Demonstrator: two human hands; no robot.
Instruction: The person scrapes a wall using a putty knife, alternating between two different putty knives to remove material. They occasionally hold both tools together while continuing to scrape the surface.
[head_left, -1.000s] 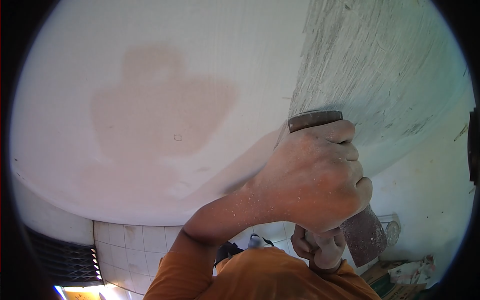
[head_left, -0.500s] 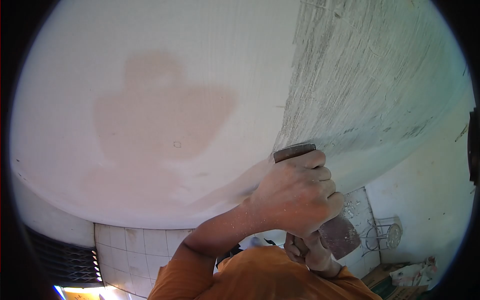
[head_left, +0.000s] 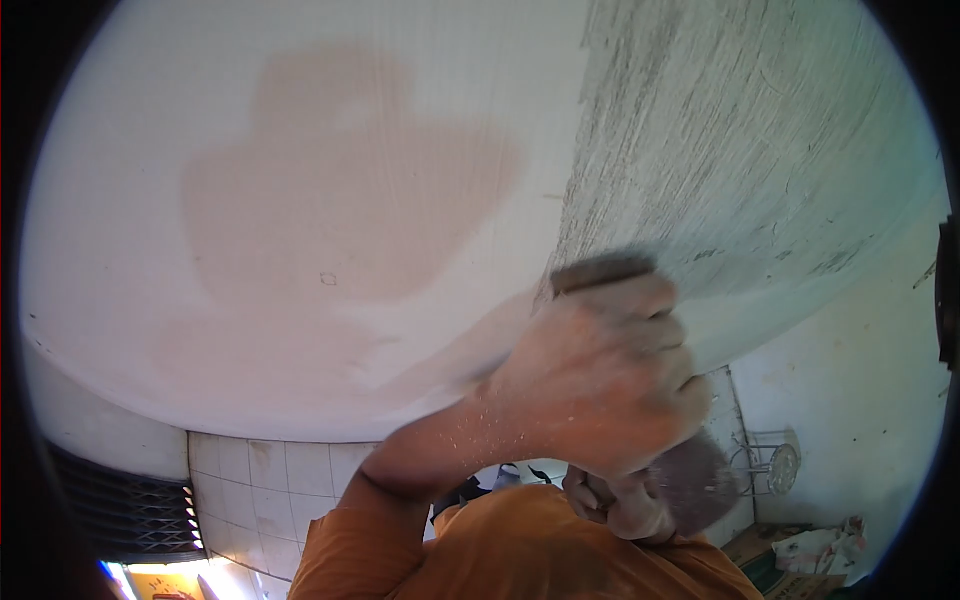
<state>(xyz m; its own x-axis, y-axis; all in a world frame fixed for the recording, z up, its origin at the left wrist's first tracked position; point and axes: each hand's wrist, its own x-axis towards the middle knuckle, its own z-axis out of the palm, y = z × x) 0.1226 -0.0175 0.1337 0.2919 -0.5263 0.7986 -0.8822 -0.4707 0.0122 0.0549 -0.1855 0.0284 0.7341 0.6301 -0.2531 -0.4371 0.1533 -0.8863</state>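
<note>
My left hand (head_left: 605,385) is a fist, its fingers wrapped round a dark scraper (head_left: 605,272) with a straight, thick edge. That edge lies at the large pale surface (head_left: 420,330), where the smooth part meets a grey streaked area (head_left: 700,150). Below, close to my chest, my right hand (head_left: 620,500) is closed on a flat brown piece with a rounded edge (head_left: 695,480), dusted with pale specks. Motion blurs both tools, and my left fist partly hides the brown piece. Pale crumbs cling to my left forearm.
A stool with a round seat (head_left: 783,470) stands by the wall at right. Cardboard and a crumpled bag (head_left: 820,545) lie in the lower right corner. Pale floor tiles (head_left: 270,490) show below, with a dark folding grille (head_left: 120,500) at lower left.
My left hand and the scraper have moved slightly up and to the right. The brown piece has also shifted right. The view has tilted a little.
</note>
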